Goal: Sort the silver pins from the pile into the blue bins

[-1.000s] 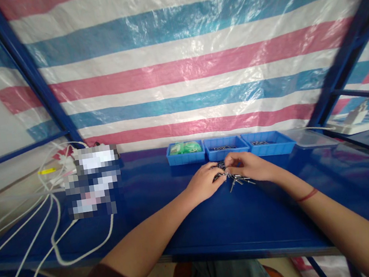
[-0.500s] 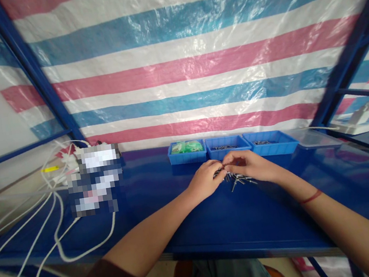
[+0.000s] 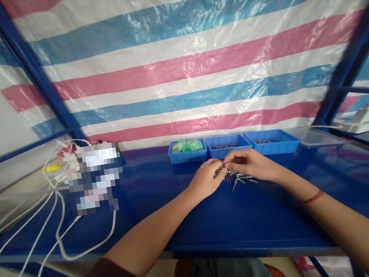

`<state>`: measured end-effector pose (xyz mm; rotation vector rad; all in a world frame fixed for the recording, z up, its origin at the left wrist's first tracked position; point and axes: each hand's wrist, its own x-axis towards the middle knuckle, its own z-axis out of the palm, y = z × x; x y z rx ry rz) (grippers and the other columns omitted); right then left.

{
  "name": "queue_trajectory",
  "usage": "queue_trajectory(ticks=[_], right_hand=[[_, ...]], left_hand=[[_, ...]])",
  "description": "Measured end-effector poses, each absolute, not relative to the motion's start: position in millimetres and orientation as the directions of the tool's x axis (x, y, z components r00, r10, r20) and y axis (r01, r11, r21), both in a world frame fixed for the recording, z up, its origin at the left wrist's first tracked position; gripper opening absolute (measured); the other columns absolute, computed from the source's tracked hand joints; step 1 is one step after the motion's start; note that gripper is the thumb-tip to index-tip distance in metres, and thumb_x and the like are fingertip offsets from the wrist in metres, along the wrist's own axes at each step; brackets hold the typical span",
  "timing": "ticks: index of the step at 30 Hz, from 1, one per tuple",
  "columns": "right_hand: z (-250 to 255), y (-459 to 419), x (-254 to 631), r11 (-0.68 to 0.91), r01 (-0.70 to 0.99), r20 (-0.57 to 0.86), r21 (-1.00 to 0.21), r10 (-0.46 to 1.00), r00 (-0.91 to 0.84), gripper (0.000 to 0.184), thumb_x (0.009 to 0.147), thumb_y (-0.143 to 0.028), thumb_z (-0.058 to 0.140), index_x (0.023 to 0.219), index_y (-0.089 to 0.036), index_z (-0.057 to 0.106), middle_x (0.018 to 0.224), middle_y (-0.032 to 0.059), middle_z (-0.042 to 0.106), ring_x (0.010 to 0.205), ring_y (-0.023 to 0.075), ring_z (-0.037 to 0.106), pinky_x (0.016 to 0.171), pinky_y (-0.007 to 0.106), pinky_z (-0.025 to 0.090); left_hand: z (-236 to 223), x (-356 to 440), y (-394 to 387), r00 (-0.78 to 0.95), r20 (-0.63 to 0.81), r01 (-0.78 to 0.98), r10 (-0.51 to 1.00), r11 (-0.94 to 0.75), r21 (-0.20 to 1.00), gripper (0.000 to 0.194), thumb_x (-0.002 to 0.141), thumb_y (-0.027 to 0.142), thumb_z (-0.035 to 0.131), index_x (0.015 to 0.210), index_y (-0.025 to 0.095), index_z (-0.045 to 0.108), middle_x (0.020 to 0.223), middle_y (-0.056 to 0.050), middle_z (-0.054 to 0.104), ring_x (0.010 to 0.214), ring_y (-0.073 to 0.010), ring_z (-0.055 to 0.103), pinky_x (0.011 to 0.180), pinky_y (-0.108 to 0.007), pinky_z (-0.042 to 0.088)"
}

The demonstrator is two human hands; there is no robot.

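Presently: one left hand (image 3: 205, 180), fingers curled, thumb drawn up near the forefinger with a narrow gap; one right hand (image 3: 255, 165), thumb and forefinger bent in a loop, tips close to the left fingertips. Whether either pinches a piece, cannot tell. One loose heap of metal pins (image 3: 239, 177), on the blue table (image 3: 218, 226), under and between the fingers, some pointing toward the wearer. Beyond the fingers, in a row: left tray (image 3: 188, 157), with green packet (image 3: 190, 145); middle tray (image 3: 219, 153) and right tray (image 3: 276, 148), each with thin metal pieces. White cables (image 3: 63, 207), well left of the fingers.
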<state>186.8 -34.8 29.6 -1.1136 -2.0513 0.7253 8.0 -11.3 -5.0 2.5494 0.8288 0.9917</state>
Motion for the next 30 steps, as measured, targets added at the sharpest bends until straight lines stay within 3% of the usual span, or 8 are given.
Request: queue_trajectory(ticks=[13,24,27,30], right_hand=[[30,-34,185,0.524,0.487,0.399,-0.698,0.850,-0.343,0.027,0.078,-0.040,0.056,0.082,-0.016,0.066,0.080,0.0059,0.067,0.070,0.0159,0.059,0.064,0.030,0.046],[32,-32,190,0.547,0.611,0.483,-0.572,0.827,-0.289,0.022,0.079,-0.033,0.052,0.080,-0.016,0.064,0.078,0.0049,0.066,0.067,0.0143,0.057,0.058,0.026,0.044],[33,-23,206,0.473,0.693,0.555,-0.544,0.822,-0.125,0.024,0.079,-0.035,0.052,0.080,-0.016,0.065,0.079,0.0062,0.068,0.067,0.0165,0.059,0.060,0.028,0.044],[32,-12,232,0.260,0.807,0.639,-0.531,0.748,0.180,0.024,0.076,-0.034,0.052,0.079,-0.015,0.067,0.076,0.0077,0.068,0.065,0.0187,0.059,0.064,0.031,0.044]], left_hand=[[-6,10,-9,0.557,0.537,0.383,0.634,-0.769,0.511,0.022,0.090,0.028,0.040,0.088,0.016,0.058,0.092,-0.006,0.061,0.090,-0.0164,0.057,0.083,-0.028,0.044],[-3,8,-7,0.409,0.642,0.392,0.649,-0.760,0.519,0.015,0.086,0.027,0.049,0.093,0.018,0.060,0.092,-0.004,0.062,0.092,-0.0168,0.057,0.085,-0.031,0.045],[-6,8,-8,0.440,0.585,0.455,0.681,-0.731,0.509,0.028,0.085,0.031,0.050,0.108,0.016,0.055,0.100,-0.008,0.061,0.097,-0.0195,0.057,0.088,-0.035,0.044],[-8,7,-10,0.521,0.498,0.515,0.693,-0.721,0.464,0.037,0.086,0.037,0.047,0.116,0.015,0.053,0.109,-0.010,0.059,0.104,-0.0222,0.054,0.093,-0.037,0.042]])
